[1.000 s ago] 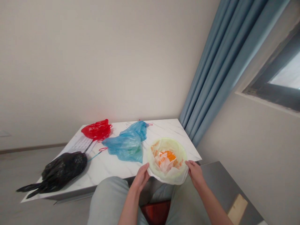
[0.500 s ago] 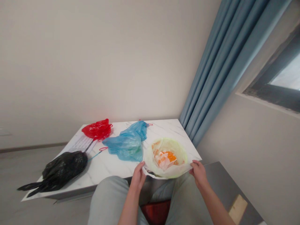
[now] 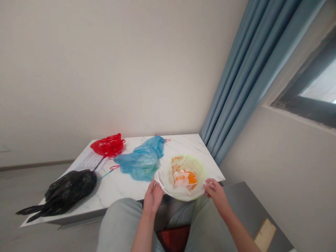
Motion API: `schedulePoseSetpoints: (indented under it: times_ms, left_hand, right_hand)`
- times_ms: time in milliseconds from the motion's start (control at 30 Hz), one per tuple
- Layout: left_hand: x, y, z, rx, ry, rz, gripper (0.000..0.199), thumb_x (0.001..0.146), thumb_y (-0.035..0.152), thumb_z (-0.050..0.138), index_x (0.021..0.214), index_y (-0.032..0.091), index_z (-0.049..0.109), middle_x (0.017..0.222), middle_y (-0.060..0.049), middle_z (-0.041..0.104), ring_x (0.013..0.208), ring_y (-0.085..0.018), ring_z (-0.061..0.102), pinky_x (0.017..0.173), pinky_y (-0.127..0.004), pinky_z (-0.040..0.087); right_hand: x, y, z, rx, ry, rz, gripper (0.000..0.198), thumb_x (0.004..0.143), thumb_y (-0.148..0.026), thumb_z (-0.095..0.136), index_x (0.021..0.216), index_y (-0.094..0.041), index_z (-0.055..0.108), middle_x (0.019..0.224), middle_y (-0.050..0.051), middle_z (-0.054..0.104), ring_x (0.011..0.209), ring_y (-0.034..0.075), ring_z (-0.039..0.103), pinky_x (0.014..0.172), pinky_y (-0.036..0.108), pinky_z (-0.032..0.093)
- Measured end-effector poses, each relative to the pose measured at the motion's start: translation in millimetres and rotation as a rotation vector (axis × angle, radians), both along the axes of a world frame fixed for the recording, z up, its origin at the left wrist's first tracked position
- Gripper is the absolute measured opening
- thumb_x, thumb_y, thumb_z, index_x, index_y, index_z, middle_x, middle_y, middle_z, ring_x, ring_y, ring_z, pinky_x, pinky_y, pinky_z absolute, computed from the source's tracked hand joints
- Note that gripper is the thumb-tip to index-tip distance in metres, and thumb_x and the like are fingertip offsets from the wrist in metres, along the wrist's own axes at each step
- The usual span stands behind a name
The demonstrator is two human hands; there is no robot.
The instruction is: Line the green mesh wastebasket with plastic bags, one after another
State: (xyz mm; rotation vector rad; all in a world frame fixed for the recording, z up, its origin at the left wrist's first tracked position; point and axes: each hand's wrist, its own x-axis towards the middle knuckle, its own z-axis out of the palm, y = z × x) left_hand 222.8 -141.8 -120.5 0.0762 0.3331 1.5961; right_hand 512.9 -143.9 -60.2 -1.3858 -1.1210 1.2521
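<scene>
I saw my left hand and right hand bare, forearms unsleeved, no rings or watch; pale grey trousers covered both knees below the hands.

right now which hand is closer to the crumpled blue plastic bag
Left. The left hand grips the near-left rim of the pale green bag, just below the crumpled blue plastic bag; the right hand holds the opposite rim, farther away.

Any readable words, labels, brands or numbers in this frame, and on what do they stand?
No text here can be read.
Orange print on the white wrapper inside the pale green bag: too blurred to read.
Orange marks on the bag's inner wall: too blurred to read.
Red bag, blue bag, black bag: no print visible.
</scene>
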Motion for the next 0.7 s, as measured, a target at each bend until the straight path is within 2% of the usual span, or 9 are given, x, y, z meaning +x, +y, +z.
schedulePoseSetpoints:
  times_ms: [100,167,233,367,433,500,600,667,700]
  left_hand:
    - [0,-1,4.9,0.013,0.042,0.038,0.031,0.092,0.028,0.058,0.121,0.019,0.068,0.128,-0.009,0.069,0.132,-0.022,0.054,0.117,-0.037,0.035]
    - [2,-1,7.9,-0.002,0.11,0.054,0.037,0.091,0.029,0.061,0.126,0.02,0.065,0.131,-0.009,0.067,0.133,-0.023,0.052,0.117,-0.039,0.035]
    - [4,-2,8.3,-0.013,0.2,0.059,0.043,0.088,0.029,0.066,0.129,0.02,0.062,0.134,-0.009,0.065,0.131,-0.024,0.054,0.115,-0.039,0.038]
    - [9,-1,-0.9,-0.066,0.376,0.025,0.05,0.079,0.031,0.077,0.126,0.02,0.062,0.132,-0.009,0.066,0.117,-0.023,0.064,0.105,-0.037,0.047]
    - [12,0,-6.8,-0.116,0.433,0.011,0.05,0.075,0.032,0.08,0.121,0.021,0.063,0.126,-0.008,0.069,0.108,-0.021,0.068,0.099,-0.036,0.051]
    - [15,1,-10.4,-0.151,0.477,0.008,0.048,0.072,0.036,0.081,0.114,0.02,0.064,0.116,-0.008,0.073,0.099,-0.021,0.071,0.092,-0.034,0.054]
    - [16,1,-11.2,-0.168,0.543,-0.03,0.043,0.07,0.04,0.081,0.104,0.018,0.067,0.097,-0.007,0.076,0.083,-0.02,0.072,0.079,-0.032,0.056]
    - [16,0,-10.7,-0.181,0.59,-0.057,0.041,0.07,0.043,0.08,0.099,0.017,0.069,0.085,-0.006,0.076,0.075,-0.02,0.071,0.074,-0.031,0.055]
    - [15,0,-10.7,-0.191,0.61,-0.06,0.04,0.07,0.044,0.08,0.097,0.016,0.07,0.081,-0.005,0.075,0.073,-0.02,0.07,0.073,-0.031,0.055]
  right_hand:
    - [-6,-5,0,-0.03,-0.064,0.127,0.036,0.07,-0.049,0.075,0.086,-0.022,0.057,0.06,0.0,0.069,0.054,0.017,0.059,0.05,0.025,0.041]
    - [-8,-7,1,-0.015,-0.102,0.153,0.031,0.075,-0.05,0.069,0.084,-0.022,0.058,0.058,0.001,0.069,0.052,0.017,0.059,0.052,0.026,0.041]
    - [-6,-6,0,0.034,-0.125,0.084,0.03,0.079,-0.052,0.063,0.082,-0.022,0.059,0.053,0.0,0.066,0.049,0.017,0.058,0.052,0.027,0.041]
    - [9,6,-10,0.106,-0.085,-0.221,0.03,0.076,-0.052,0.064,0.082,-0.023,0.059,0.045,-0.006,0.054,0.042,0.015,0.048,0.047,0.027,0.037]
    - [17,15,-20,0.026,-0.014,-0.363,0.027,0.071,-0.047,0.068,0.081,-0.024,0.059,0.049,-0.005,0.056,0.044,0.014,0.049,0.046,0.026,0.037]
    - [21,23,-31,-0.143,0.091,-0.421,0.023,0.07,-0.041,0.069,0.082,-0.023,0.061,0.061,-0.002,0.065,0.051,0.014,0.057,0.048,0.026,0.042]
    - [19,32,-46,-0.414,0.295,-0.306,0.022,0.073,-0.036,0.068,0.088,-0.02,0.066,0.08,0.004,0.074,0.066,0.018,0.067,0.059,0.028,0.052]
    - [13,36,-53,-0.496,0.422,-0.161,0.026,0.076,-0.038,0.067,0.093,-0.019,0.068,0.091,0.008,0.076,0.08,0.023,0.071,0.072,0.035,0.057]
    - [11,37,-55,-0.49,0.463,-0.102,0.029,0.077,-0.04,0.067,0.097,-0.019,0.069,0.097,0.01,0.077,0.086,0.026,0.072,0.078,0.038,0.057]
